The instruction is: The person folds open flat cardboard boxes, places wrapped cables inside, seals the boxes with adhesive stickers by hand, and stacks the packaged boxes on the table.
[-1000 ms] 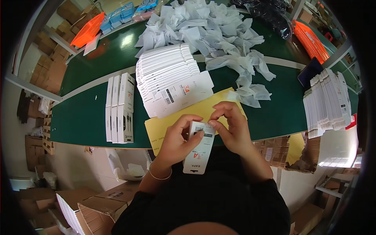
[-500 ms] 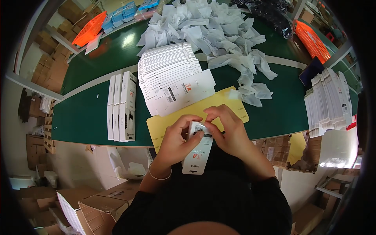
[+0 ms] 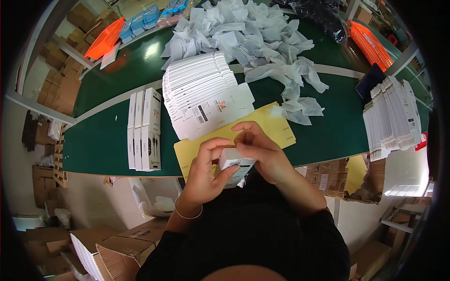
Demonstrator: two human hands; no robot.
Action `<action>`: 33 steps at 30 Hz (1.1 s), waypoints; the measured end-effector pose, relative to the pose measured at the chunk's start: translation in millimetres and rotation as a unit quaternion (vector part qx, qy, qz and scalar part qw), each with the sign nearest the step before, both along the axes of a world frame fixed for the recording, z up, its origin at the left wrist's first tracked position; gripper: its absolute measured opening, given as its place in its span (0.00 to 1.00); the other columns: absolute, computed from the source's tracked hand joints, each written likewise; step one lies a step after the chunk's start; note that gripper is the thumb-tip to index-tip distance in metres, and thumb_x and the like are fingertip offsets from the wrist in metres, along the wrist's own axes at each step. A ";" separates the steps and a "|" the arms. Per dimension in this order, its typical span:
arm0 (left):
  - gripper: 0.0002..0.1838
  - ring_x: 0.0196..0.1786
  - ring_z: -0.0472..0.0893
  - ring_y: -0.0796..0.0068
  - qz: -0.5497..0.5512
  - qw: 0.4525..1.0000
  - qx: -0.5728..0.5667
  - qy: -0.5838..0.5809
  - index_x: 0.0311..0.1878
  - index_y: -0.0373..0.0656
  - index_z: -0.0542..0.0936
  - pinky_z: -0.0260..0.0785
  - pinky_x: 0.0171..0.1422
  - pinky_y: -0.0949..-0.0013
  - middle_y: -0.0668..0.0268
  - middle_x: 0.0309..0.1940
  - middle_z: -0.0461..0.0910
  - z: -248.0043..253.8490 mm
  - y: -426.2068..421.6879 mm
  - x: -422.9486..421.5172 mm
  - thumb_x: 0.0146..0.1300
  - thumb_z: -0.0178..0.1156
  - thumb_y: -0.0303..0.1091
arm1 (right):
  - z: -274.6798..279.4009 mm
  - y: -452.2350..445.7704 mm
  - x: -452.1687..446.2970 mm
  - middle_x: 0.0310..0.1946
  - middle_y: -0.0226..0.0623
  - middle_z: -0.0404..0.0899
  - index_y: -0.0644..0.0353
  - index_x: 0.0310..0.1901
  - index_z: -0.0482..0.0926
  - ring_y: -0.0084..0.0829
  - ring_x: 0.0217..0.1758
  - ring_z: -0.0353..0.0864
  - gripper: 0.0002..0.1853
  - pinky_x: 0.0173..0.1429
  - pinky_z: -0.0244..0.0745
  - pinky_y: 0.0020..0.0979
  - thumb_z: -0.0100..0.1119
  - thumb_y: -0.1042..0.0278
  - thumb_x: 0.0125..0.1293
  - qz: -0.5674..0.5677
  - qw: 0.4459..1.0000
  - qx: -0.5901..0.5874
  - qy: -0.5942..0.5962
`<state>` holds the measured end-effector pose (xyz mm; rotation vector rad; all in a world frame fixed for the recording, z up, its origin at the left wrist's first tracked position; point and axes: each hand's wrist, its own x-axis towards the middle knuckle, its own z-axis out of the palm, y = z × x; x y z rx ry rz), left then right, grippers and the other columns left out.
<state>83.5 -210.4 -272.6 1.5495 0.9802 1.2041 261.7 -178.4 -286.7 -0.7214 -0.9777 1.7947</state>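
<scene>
A small white box [image 3: 233,161] is held upright between my hands, its narrow end tilted up toward the camera. My left hand [image 3: 206,171] wraps around its left side, with the thumb across the printed face. My right hand [image 3: 263,152] pinches at the top right edge of the box, fingers bent. Beyond them lies a yellow sheet [image 3: 276,126] on the green table [image 3: 328,136]. On that sheet's far edge rests a fanned stack of flat white cartons [image 3: 201,89].
Filled white boxes [image 3: 144,129] stand in rows at the left. Crumpled pale wrappers [image 3: 239,33] are heaped at the back. More flat cartons [image 3: 391,119] and a dark phone-like object [image 3: 370,81] are at the right. Orange baskets [image 3: 106,38] flank the table.
The box has tipped so its top end faces the camera and its long face is foreshortened. My right hand has moved slightly left and closed on its top edge.
</scene>
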 end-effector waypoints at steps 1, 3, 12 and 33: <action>0.27 0.40 0.83 0.72 0.001 1.000 0.000 0.000 0.60 0.37 0.73 0.74 0.47 0.74 0.56 0.45 0.86 1.8 -1.5 -1.6 0.57 0.70 0.18 | -1.8 2.8 0.0 0.41 0.35 0.75 0.57 0.58 0.73 0.26 0.41 0.73 0.16 0.48 0.68 0.26 0.56 0.76 0.71 0.001 1.000 0.000 0.000; 0.27 0.44 0.84 0.69 0.008 1.000 -0.018 -0.005 0.59 0.36 0.74 0.75 0.50 0.72 0.54 0.47 0.86 11.6 -4.3 -10.1 0.56 0.70 0.17 | -5.7 15.6 3.1 0.42 0.35 0.75 0.58 0.59 0.72 0.26 0.43 0.73 0.15 0.48 0.69 0.26 0.55 0.74 0.72 -0.013 0.998 0.023 -0.064; 0.28 0.53 0.83 0.64 0.313 0.935 0.163 -0.042 0.64 0.33 0.78 0.76 0.61 0.65 0.51 0.58 0.82 61.0 6.3 -125.2 0.58 0.67 0.17 | -33.2 101.2 20.8 0.39 0.40 0.79 0.65 0.55 0.74 0.34 0.39 0.77 0.18 0.47 0.73 0.32 0.61 0.66 0.68 -0.239 0.748 0.282 -0.551; 0.26 0.35 0.85 0.70 0.365 0.870 -0.061 0.325 0.55 0.30 0.84 0.78 0.42 0.73 0.53 0.41 0.88 4.9 166.7 -275.7 0.56 0.73 0.37 | 33.2 72.2 44.7 0.29 0.30 0.78 0.63 0.38 0.83 0.22 0.31 0.68 0.00 0.40 0.67 0.21 0.65 0.78 0.67 -0.212 0.932 0.208 -0.210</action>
